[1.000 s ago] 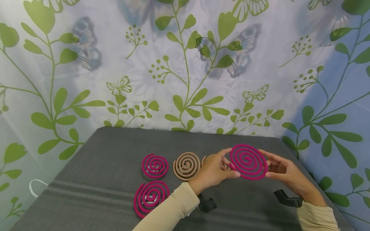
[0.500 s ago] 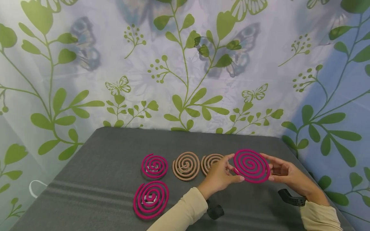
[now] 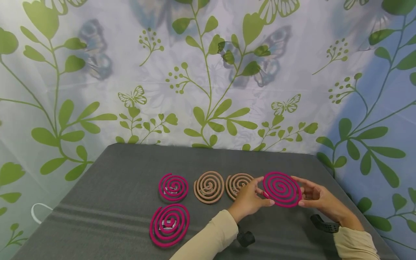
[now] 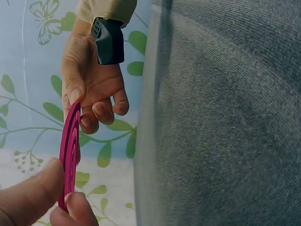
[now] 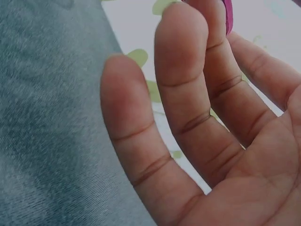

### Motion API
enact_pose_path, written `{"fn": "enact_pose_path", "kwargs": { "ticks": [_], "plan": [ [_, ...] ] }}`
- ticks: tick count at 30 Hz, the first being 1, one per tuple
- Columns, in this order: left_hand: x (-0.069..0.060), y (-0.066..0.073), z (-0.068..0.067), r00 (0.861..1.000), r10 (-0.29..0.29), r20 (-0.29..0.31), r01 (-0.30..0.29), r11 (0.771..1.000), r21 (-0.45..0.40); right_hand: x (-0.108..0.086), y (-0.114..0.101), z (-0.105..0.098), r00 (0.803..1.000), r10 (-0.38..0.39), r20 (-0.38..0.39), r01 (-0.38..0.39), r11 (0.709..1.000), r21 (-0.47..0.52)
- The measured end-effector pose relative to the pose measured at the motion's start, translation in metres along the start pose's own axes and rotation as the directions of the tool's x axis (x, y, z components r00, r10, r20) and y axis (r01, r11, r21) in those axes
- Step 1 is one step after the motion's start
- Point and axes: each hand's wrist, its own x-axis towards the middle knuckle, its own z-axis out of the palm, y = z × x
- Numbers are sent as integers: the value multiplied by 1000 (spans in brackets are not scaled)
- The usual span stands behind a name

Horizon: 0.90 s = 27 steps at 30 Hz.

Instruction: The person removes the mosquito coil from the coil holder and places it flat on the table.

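Observation:
A pink spiral mosquito coil point(image 3: 281, 187) is held up over the right part of the table, its face tilted toward the head camera. My left hand point(image 3: 248, 198) pinches its left edge between thumb and fingers. On the opposite edge, my right hand point(image 3: 320, 198) pinches it too. The left wrist view shows the coil point(image 4: 70, 141) nearly edge-on between both hands. In the right wrist view, a sliver of the coil point(image 5: 228, 16) shows by the fingertips, with the other right-hand fingers point(image 5: 181, 52) loosely bent. Behind my left hand lies a tan coil point(image 3: 237, 177), partly covered.
Another tan coil point(image 3: 209, 187) lies left of it on the dark grey tabletop point(image 3: 107, 195). Farther left are a pink coil point(image 3: 173, 187) and, nearer me, a larger-looking pink coil point(image 3: 169, 225); small pale pieces show through their gaps. A leaf-patterned curtain point(image 3: 208, 83) hangs behind.
Both hands have lowered the held pink coil slightly and shifted it a little to the right. My left hand has moved right, uncovering more of the right-hand tan coil.

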Motion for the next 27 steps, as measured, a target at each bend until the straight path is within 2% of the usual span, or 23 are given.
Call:
{"fn": "enact_pose_path", "kwargs": {
  "ticks": [7,17,27],
  "plan": [
    [1,-5,2,999,-32,32,34,997,-67,0,14,-3,1000,2,14,-2,999,37],
    [4,-12,2,998,-55,31,57,997,-51,2,32,-5,999,-13,31,10,994,105],
    [5,-13,5,995,-78,56,83,993,-87,-3,44,-8,999,36,-14,-35,994,99]
  ]
}}
